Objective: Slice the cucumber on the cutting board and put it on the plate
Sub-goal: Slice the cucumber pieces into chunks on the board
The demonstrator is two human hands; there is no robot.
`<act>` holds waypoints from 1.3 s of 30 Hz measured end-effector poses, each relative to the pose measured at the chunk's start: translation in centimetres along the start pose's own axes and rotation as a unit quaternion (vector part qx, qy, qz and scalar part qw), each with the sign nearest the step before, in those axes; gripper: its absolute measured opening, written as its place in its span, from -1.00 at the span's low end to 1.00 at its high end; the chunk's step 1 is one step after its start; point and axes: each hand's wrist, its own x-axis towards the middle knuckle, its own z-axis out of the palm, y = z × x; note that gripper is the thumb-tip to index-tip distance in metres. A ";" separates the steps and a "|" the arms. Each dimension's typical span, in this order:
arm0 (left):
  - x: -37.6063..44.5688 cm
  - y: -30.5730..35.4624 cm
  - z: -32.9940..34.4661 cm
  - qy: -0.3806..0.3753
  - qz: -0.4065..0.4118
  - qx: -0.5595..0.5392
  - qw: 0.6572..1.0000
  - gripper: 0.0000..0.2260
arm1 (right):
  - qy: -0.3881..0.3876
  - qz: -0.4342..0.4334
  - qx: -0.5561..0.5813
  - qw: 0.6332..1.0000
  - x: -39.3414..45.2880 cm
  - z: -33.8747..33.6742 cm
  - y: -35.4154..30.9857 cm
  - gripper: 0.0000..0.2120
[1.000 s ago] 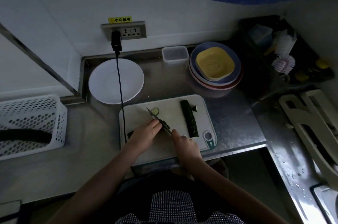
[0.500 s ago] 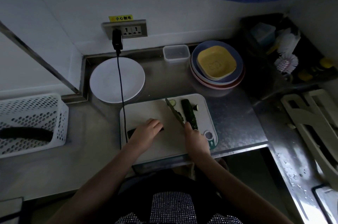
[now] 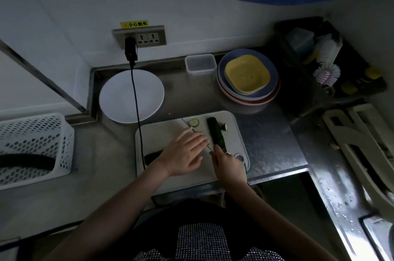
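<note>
Fingers (image 3: pixel 198 139) of the left hand (image 3: pixel 183 154) lay straight on the cutting board (image 3: pixel 162 132). Right hand (image 3: pixel 229 166) gripped the knife (image 3: pixel 191 127). Cucumber (image 3: pixel 216 133) lay at the board's 1 o'clock; plate (image 3: pixel 119 98) at 11 o'clock.

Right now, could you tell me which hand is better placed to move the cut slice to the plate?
Left. The left hand lies open beside the slice, on the plate's side; the right hand grips the knife.

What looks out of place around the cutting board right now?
The black charger cable hangs from the wall socket, drapes across the white plate and runs along the cutting board's left edge, where slices should go.
</note>
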 end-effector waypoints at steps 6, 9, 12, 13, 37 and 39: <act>2.5 -0.2 0.0 -0.080 -0.020 -0.022 0.996 -0.53 | 0.036 -0.047 -0.060 0.996 -0.4 -0.5 0.6 -0.81; 4.7 0.2 -0.5 -0.192 -0.062 -0.021 0.979 -0.34 | 0.071 -0.047 -0.124 0.989 -0.2 -0.6 0.6 -0.70; 5.6 0.1 -0.5 -0.256 -0.086 -0.021 0.963 -0.26 | 0.113 -0.046 -0.147 0.982 0.0 -0.4 0.8 -0.69; 5.5 -0.1 -0.5 -0.259 -0.087 -0.024 0.962 -0.29 | 0.118 -0.041 -0.149 0.981 0.1 -0.3 0.9 -0.70; 5.4 -1.4 -0.6 -0.353 -0.217 -0.116 0.903 -0.42 | 0.050 -0.064 -0.162 0.983 -0.7 -0.1 0.9 -0.57; 5.3 -1.5 -1.2 -0.324 -0.214 -0.125 0.913 -0.49 | 0.036 -0.065 -0.144 0.987 -0.8 -0.5 0.6 -0.68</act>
